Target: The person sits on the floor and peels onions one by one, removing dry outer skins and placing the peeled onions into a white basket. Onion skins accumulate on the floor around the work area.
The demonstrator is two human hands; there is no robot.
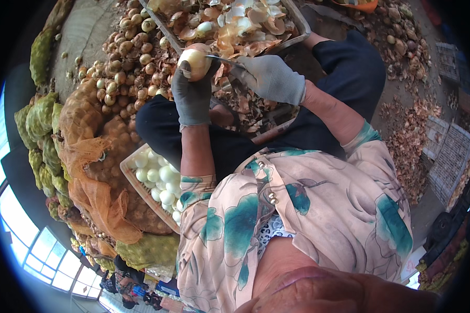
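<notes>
My left hand, in a grey work glove, grips a pale yellow onion over the near edge of a crate of skins. Brownish skin still shows at the onion's top. In my gloved right hand is a knife, its blade reaching left to the onion's side. The knife's handle is mostly hidden by the glove. Just beyond both hands lie loose onion skins in a shallow crate, with a whitish onion piece among them.
Unpeeled onions are heaped at the left. An orange mesh sack and a crate of peeled onions stand by my left side. Green sacks line the far left. Wire crates and skins lie right. A person is behind.
</notes>
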